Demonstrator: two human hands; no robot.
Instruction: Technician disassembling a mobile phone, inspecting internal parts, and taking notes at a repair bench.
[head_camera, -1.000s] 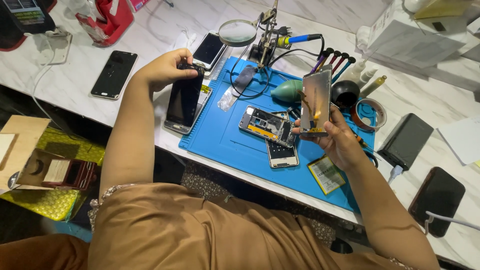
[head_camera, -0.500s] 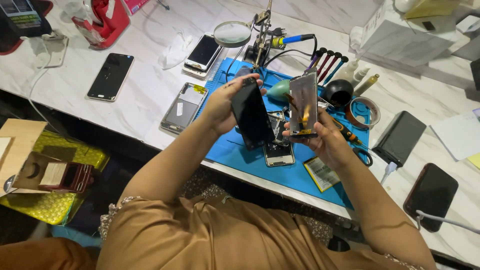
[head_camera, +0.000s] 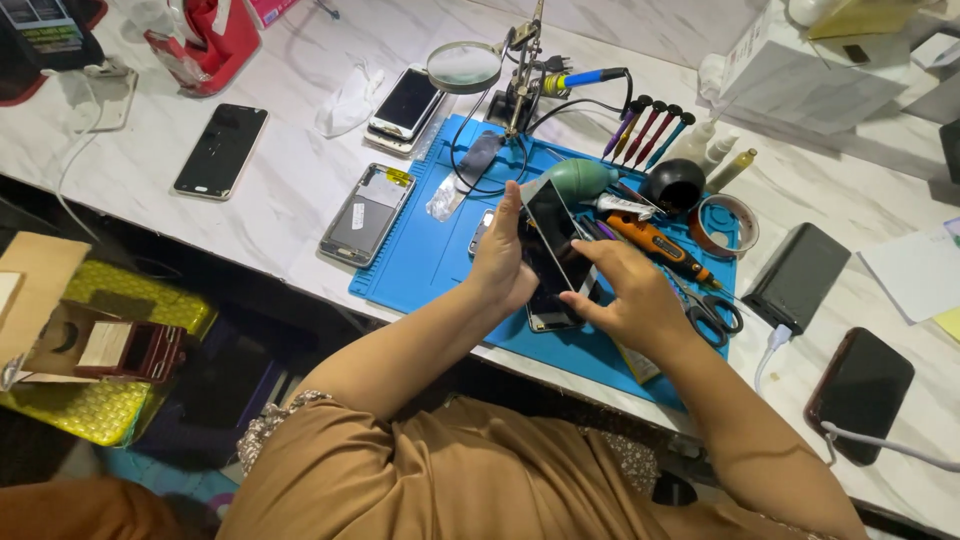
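Both my hands hold a black phone screen panel (head_camera: 548, 240) tilted above the blue work mat (head_camera: 430, 260). My left hand (head_camera: 500, 258) grips its left edge, fingers pointing up. Over the panel's right and lower edge lies my right hand (head_camera: 628, 300), fingers pressed on it. A second phone (head_camera: 552, 318) lies on the mat just beneath the hands, mostly hidden. What my right hand held before cannot be told apart from the panel now.
An opened phone frame (head_camera: 366, 212) lies left of the mat. Black phones (head_camera: 220, 150) (head_camera: 405, 103) lie further left. A magnifier stand (head_camera: 466, 66), screwdrivers (head_camera: 650, 128), tape roll (head_camera: 728, 222), scissors (head_camera: 712, 312), power bank (head_camera: 796, 277) and a charging phone (head_camera: 858, 393) crowd the white table's right side.
My left hand carried the black screen panel from the table's left over to the mat's middle. My right hand lowered its piece and met it; both hands now close on the panel.
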